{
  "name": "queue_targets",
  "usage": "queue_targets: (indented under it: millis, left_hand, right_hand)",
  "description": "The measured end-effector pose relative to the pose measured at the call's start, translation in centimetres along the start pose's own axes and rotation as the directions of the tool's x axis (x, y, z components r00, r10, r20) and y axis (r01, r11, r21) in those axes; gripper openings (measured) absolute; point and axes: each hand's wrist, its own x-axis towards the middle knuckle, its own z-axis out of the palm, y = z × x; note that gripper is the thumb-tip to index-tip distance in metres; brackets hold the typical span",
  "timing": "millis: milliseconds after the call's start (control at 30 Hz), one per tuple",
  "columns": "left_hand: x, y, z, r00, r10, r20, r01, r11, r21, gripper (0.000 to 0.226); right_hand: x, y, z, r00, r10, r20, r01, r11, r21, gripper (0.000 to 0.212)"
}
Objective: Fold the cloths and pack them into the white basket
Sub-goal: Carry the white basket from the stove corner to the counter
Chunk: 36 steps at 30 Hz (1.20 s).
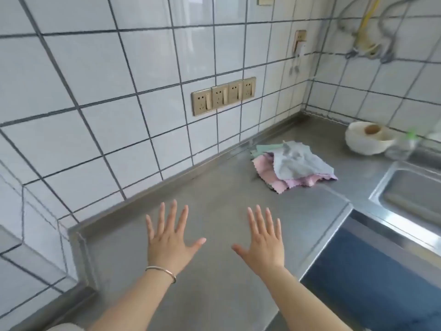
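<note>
A loose pile of cloths lies on the steel counter near the back wall: a grey-blue one on top, pink and lilac ones under it, a green one at the back. The white basket stands in the far right corner with a roll of tape in it. My left hand, with a bracelet on the wrist, and my right hand are held flat over the near counter, fingers spread, both holding nothing. They are well short of the cloths.
A steel sink is set into the counter at the right. A clear plastic bottle with a green cap stands beside the basket. Wall sockets sit on the tiled back wall. Hoses hang at the top right.
</note>
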Motion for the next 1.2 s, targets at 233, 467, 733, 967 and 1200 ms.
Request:
queue_targets:
  millis: [233,467,733,967,1200]
  left_hand:
    - [-2.6,11.1,-1.3,0.912,0.400,0.091,-0.393,0.915,-0.088,0.092]
    - [-12.8,26.1,-4.3,0.641,0.767,0.033,-0.756,0.639,-0.140,0.091]
    - [-33.2,38.8,-12.2,0.366,0.927,-0.080,-0.920,0.348,-0.180,0.086]
    - [-48.9,49.2,-19.5,0.184,0.947,-0.264,-0.962,0.119,-0.245,0.086]
    - [-57.1,62.3,-24.1,0.085,0.941,-0.329,-0.975,0.011,-0.221,0.085]
  right_hand:
    - [-11.2,9.6,-5.2,0.942,0.337,0.012,-0.331,0.930,-0.160,0.099]
    - [-28.7,18.4,-11.3,0.712,0.694,-0.110,-0.698,0.681,-0.219,0.105]
    - [-51.3,23.3,-23.7,0.472,0.829,-0.301,-0.876,0.403,-0.264,0.106]
    - [-66.7,27.8,-32.4,0.242,0.872,-0.425,-0.965,0.171,-0.199,0.098]
    - [-75.1,38.4,-38.0,0.120,0.900,-0.418,-0.989,0.074,-0.124,0.097]
